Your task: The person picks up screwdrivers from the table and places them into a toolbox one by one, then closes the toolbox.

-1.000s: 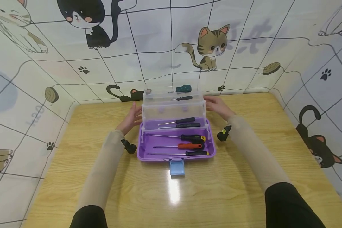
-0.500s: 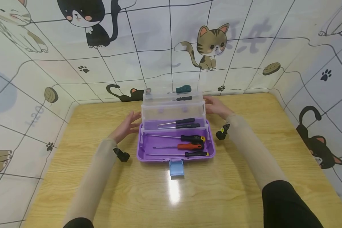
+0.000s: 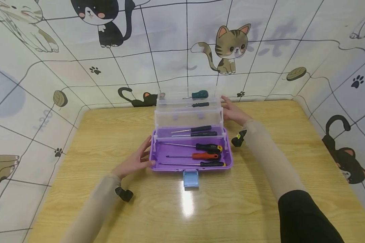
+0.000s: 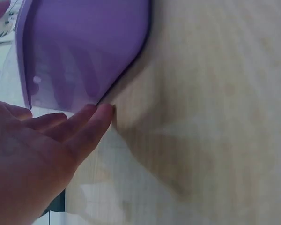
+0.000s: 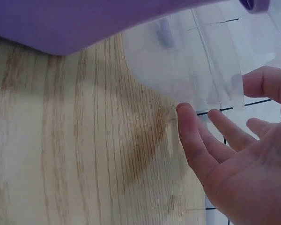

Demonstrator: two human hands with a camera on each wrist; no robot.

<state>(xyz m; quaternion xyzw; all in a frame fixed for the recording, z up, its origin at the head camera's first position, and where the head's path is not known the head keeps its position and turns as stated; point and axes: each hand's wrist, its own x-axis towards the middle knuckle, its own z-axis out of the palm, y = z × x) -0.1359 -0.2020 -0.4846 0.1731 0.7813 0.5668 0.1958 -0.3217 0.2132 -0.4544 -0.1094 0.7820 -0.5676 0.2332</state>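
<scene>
A purple toolbox (image 3: 158, 157) stands open, its clear lid (image 3: 182, 118) tipped toward the back wall. Inside its base lie an orange-handled screwdriver (image 3: 204, 155) and several black-handled ones, such as the black-and-yellow screwdriver (image 3: 208, 147). My left hand (image 3: 135, 162) is at the box's left side, fingers extended along the wall, thumb at the front left corner. In the left wrist view its fingertips meet the purple wall's lower edge. My right hand (image 3: 235, 113) is behind the right side, fingers spread loosely beside the clear lid's edge; the right wrist view shows the thumb at that edge.
A teal-handled screwdriver (image 3: 200, 94) and a small black one (image 3: 200, 104) lie in the clear upper section. The blue latch (image 3: 191, 179) hangs down at the front. The wooden table (image 3: 231, 202) meets cat-printed walls (image 3: 170, 64) at the back and sides.
My left hand has come forward along the toolbox's left side, from near the lid to the front corner. My right hand has barely shifted; the box stays put.
</scene>
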